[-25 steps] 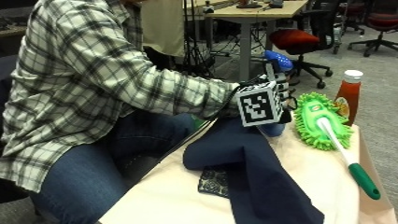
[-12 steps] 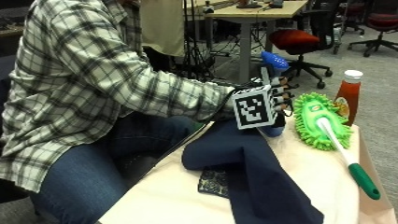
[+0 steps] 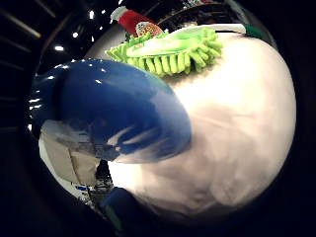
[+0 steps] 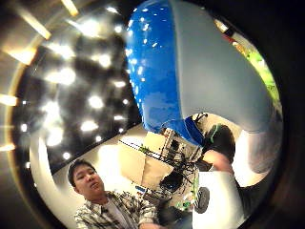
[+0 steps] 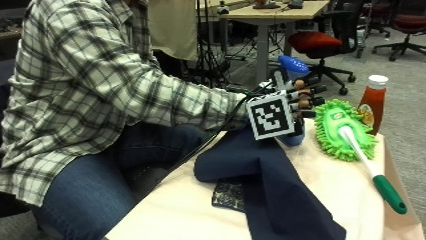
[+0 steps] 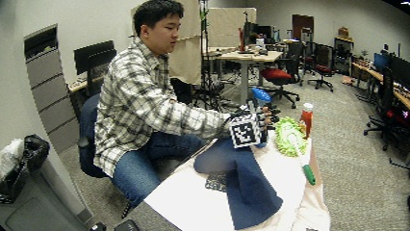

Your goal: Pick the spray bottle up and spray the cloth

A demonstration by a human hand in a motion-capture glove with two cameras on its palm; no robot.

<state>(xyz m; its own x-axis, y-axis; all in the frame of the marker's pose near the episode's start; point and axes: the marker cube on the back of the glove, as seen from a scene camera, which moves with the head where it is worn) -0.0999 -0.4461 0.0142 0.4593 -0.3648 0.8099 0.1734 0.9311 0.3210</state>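
**Gloved grip wrapped round the blue bottle beside the cloth**

The person sits at the worktop (image 5: 200,210) with the right arm stretched out over it. The grip (image 5: 293,107) has its fingers (image 5: 307,91) curled round the bottle (image 5: 293,64), whose blue head sticks up above the knuckles while its base shows just below the hand, close above or on the worktop; which of the two cannot be told. In the little finger side palm view the bottle's blue body (image 3: 113,108) fills much of the picture, with the pale worktop beneath it, and the thumb side palm view shows the same blue and grey body (image 4: 190,71) right against the palm.

The cloth (image 5: 266,190), dark navy, lies crumpled and draped along the worktop directly under and in front of the hand, one end hanging toward the near edge. A small dark patterned piece (image 5: 229,195) peeks out from under its side.

Just beside the hand lies a green duster (image 5: 343,130) with a white and green handle (image 5: 373,175) pointing to the near edge. A red sauce bottle (image 5: 373,102) stands upright behind the duster's head.
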